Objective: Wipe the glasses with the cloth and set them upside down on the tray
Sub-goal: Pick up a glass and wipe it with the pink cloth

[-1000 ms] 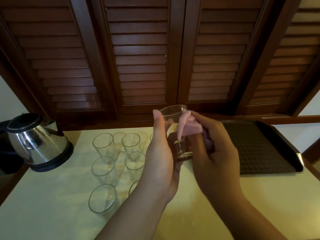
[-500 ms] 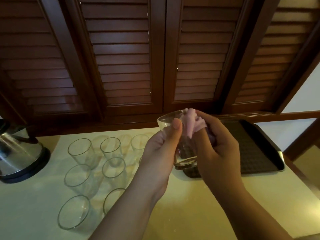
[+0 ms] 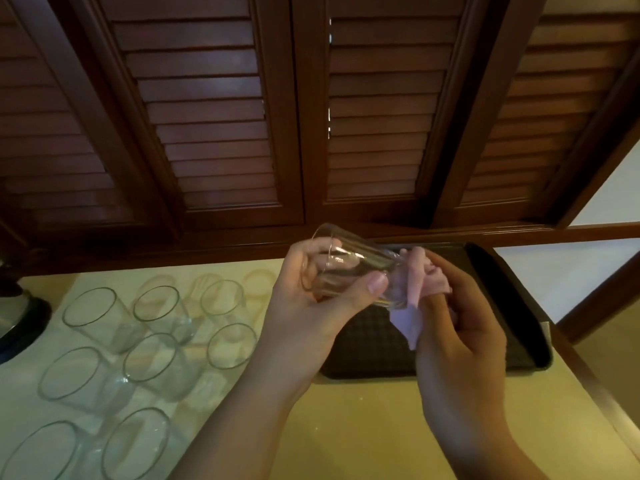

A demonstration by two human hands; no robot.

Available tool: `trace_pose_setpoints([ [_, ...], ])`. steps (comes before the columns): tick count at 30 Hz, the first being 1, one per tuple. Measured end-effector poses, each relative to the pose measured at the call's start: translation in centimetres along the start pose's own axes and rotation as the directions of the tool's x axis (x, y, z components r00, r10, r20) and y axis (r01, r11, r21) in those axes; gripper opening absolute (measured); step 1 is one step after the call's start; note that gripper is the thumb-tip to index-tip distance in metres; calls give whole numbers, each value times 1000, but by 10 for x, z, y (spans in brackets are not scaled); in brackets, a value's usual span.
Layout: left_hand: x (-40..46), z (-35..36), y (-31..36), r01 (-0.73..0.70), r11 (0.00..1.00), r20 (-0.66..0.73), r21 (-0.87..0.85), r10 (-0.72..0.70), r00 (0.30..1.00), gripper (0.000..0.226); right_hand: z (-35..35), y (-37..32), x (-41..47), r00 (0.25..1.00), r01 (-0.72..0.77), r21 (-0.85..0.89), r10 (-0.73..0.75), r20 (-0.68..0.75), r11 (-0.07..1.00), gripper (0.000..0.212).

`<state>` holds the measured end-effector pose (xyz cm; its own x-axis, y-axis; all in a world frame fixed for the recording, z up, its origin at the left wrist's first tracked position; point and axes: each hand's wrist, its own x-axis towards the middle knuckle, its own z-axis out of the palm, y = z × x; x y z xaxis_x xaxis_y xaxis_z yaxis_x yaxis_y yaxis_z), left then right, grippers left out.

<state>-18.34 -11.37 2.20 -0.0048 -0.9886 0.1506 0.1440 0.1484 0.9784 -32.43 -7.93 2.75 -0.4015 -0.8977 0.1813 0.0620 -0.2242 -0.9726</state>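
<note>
Left hand [image 3: 304, 299]: clasped round a clear glass tumbler [image 3: 349, 271], held tilted on its side, mouth to the left.
Right hand [image 3: 460, 327]: a pink cloth [image 3: 420, 296] is pinched and pressed against the tumbler's base.
Tray [image 3: 512, 306]: dark, ridged, set on the desk [image 3: 363, 427] directly beneath and beyond both hands.
Spare glasses [image 3: 152, 323]: stood upright in a group left of the left hand.
Kettle base [image 3: 20, 323]: seen far left.
</note>
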Motion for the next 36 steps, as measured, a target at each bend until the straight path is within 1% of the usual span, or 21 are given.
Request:
trace_pose_setpoints([
  [1, 1, 5, -3, 8, 1000, 0, 2, -8, 1000, 70, -5, 0, 9, 999, -38, 49, 37, 22, 998, 28],
  [3, 3, 13, -9, 38, 999, -15, -13, -38, 999, 76, -15, 5, 24, 977, -200, 195, 182, 107, 960, 23],
  [4, 3, 16, -11, 48, 999, -20, -12, -48, 999, 78, -20, 10, 29, 951, -293, 228, 258, 170, 929, 23],
  [6, 5, 23, -18, 66, 998, -36, 5, -65, 997, 77, -33, 23, 34, 861, -480, 251, 396, 319, 841, 20],
  [7, 5, 26, -19, 76, 997, -52, 18, -75, 996, 78, -37, 28, 33, 822, -540, 266, 434, 368, 798, 19],
  [8, 4, 29, -21, 81, 996, -70, 30, -79, 994, 81, -40, 32, 31, 808, -562, 274, 445, 387, 781, 20],
  [9, 4, 33, -23, 80, 996, -94, 40, -76, 993, 83, -42, 35, 30, 823, -541, 272, 435, 366, 796, 22],
  [12, 3, 44, -30, 98, 994, -195, 50, -86, 977, 87, -41, 30, 28, 926, -374, 269, 340, 167, 887, 28],
  [14, 1, 46, -32, 135, 989, -240, 59, -118, 964, 92, -36, 22, 27, 975, -210, 95, 202, 88, 973, 35],
  [16, 0, 44, -33, 168, 985, -271, 47, -149, 951, 89, -37, 23, 26, 990, 56, -111, -40, 137, 992, 33],
  [17, 1, 42, -33, 181, 983, -286, 7, -172, 943, 86, -38, 26, 28, 965, 214, -201, -175, 193, 956, 31],
  [19, 3, 39, -29, 204, 970, -272, -130, -233, 934, 81, -42, 36, 32, 855, 504, -332, -408, 319, 797, 31],
  [20, 4, 39, -27, 210, 958, -246, -195, -255, 935, 78, -42, 38, 33, 791, 604, -359, -476, 385, 712, 32],
  [22, 4, 37, -22, 219, 936, -185, -276, -275, 944, 66, -39, 39, 35, 689, 719, -356, -546, 476, 597, 36],
  [23, 4, 36, -20, 226, 928, -160, -296, -281, 946, 65, -38, 37, 38, 657, 749, -349, -560, 506, 563, 37],
  [25, 3, 30, -19, 222, 922, -149, -318, -279, 949, 71, -34, 32, 44, 627, 774, -359, -548, 554, 522, 40],
  [27, 5, 20, -20, 218, 915, -138, -340, -278, 951, 69, -29, 29, 51, 637, 760, -361, -506, 581, 541, 41],
  [30, 8, 9, -18, 260, 897, -87, -358, -310, 947, 57, -19, 24, 57, 709, 661, -335, -413, 571, 672, 44],
  [32, 8, 5, -14, 314, 874, -2, -370, -339, 941, 52, -12, 20, 60, 768, 571, -306, -365, 526, 761, 44],
  [34, 5, 3, -12, 363, 855, 84, -371, -359, 930, 59, -5, 16, 61, 844, 453, -286, -303, 443, 844, 42],
  [36, 4, 3, -13, 388, 836, 99, -388, -381, 919, 60, 0, 17, 56, 909, 323, -273, -217, 356, 906, 41],
])
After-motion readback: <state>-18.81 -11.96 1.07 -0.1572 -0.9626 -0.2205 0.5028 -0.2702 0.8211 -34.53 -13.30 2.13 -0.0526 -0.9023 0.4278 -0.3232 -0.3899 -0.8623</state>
